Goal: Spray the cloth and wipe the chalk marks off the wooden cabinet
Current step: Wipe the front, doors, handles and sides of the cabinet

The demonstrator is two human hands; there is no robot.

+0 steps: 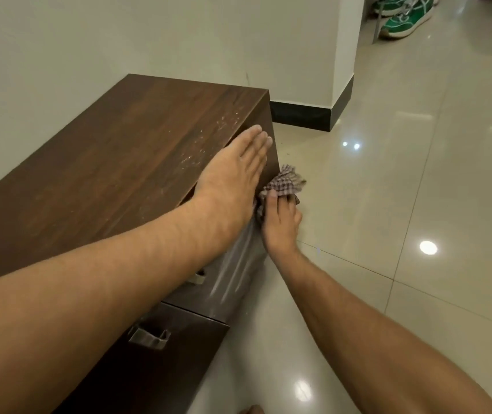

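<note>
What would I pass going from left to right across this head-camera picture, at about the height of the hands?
Wooden cabinet top → left hand lying flat on it → checked cloth gripped by the right hand → shiny tiled floor.

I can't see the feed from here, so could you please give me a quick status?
Left hand flat on cabinet top. Right hand pressing checked cloth against the front. Chalk specks remain on top. Nothing in the way.

Dark brown wood-grain cabinet (113,162), brown-and-white checked cloth (283,183), glossy beige floor tiles (418,204), green-and-white shoes (403,19).
</note>
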